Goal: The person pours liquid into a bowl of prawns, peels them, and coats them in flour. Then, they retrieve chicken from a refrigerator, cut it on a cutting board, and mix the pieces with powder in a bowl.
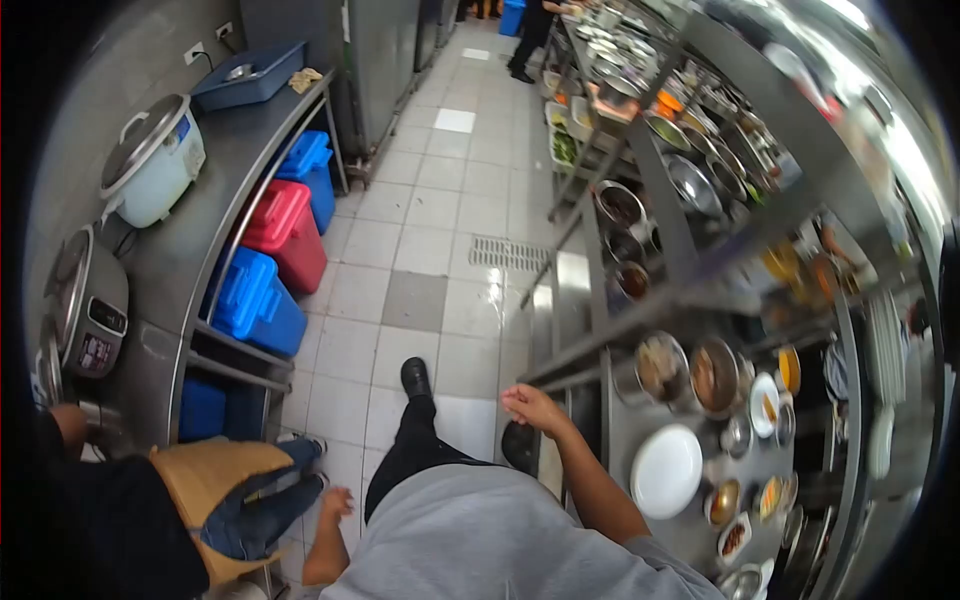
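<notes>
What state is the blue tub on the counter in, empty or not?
Not empty: the blue tub has a metal bowl inside it.

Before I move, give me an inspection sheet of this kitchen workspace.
Surface: steel counter on the left; steel shelf on the right.
Things: white plate and filled bowls on the shelf, near the right hand.
Clutter: pans and bowls crowd the upper right racks; lidded bins under the counter.
Hands: right and left hand in mid-air, no object seen in either.
Cables: black cord at a wall outlet; its far end can't be made out.
Surroundings: person in apron close on the left, another far down the tiled aisle.
</notes>
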The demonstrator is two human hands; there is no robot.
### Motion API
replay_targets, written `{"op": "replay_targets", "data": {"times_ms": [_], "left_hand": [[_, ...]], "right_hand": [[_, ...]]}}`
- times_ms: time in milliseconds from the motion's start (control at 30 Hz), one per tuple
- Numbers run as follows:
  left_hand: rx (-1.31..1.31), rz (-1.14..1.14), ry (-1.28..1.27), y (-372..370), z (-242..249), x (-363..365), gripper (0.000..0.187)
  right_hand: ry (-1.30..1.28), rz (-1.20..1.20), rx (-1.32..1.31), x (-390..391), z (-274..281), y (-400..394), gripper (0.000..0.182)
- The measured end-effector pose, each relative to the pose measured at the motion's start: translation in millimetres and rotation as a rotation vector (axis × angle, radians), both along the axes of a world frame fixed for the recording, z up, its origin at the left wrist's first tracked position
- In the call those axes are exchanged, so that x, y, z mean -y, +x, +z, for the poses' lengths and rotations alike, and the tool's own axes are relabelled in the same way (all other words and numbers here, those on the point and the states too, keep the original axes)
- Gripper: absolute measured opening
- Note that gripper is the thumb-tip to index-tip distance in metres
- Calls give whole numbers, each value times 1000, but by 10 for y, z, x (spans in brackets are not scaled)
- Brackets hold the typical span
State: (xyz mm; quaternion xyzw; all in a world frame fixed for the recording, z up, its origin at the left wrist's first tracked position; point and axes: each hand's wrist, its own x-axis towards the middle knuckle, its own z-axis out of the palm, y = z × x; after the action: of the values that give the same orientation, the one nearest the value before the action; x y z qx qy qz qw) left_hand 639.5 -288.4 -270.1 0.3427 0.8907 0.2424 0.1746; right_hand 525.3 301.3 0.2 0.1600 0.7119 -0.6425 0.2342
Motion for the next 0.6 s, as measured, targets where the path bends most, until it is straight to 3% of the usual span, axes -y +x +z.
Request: {"op": "replay_targets", "data": {"times_ms": [33,67,167,200,233,267,300,333,367,400,467,533,600], "left_hand": [[849,421,37,-164,129,-415,50],[892,576,-14,-57,-99,-397,40],[1104,1001,524,-609,49,-602,18],[1116,1031,735,-879,127,-727,17],[1137,997,524,-1362,127,-791,16],[1072,758,180,-2051,106,-839,16],[773,241,-251,-2811,73,-892,16],[547,-62,-453,-3536,113,-963,16],[449,-103,-518,-4272,184,-1039,16],[531,229,-401,-4967,223,-1179,14],[569,897,105,-6354,324,-1474,11],[660,1035,399,-7499,1339,-2161,14],[593,992,497,-8521,1531,-2667,18]], "right_hand": [[0,17,-12,-61,-227,-313,27],[3,21,50,-162,-517,-605,27],[222,49,181,-584,-1474,-1253,38],[365,95,165,-813,-1793,-1322,42],[486,110,167,-935,-1636,-1429,45],[610,220,75,-1146,-1690,-1547,47],[556,202,101,-1343,-1767,-1671,43],[441,11,304,-1369,-1385,-1876,40],[305,-190,509,-1300,-914,-2071,39],[246,-213,581,-1427,-944,-2271,38],[123,-215,691,-1720,-1148,-2588,39],[86,-205,756,-1967,-1408,-2937,38],[92,-221,762,-2034,-1482,-3524,38]]}}
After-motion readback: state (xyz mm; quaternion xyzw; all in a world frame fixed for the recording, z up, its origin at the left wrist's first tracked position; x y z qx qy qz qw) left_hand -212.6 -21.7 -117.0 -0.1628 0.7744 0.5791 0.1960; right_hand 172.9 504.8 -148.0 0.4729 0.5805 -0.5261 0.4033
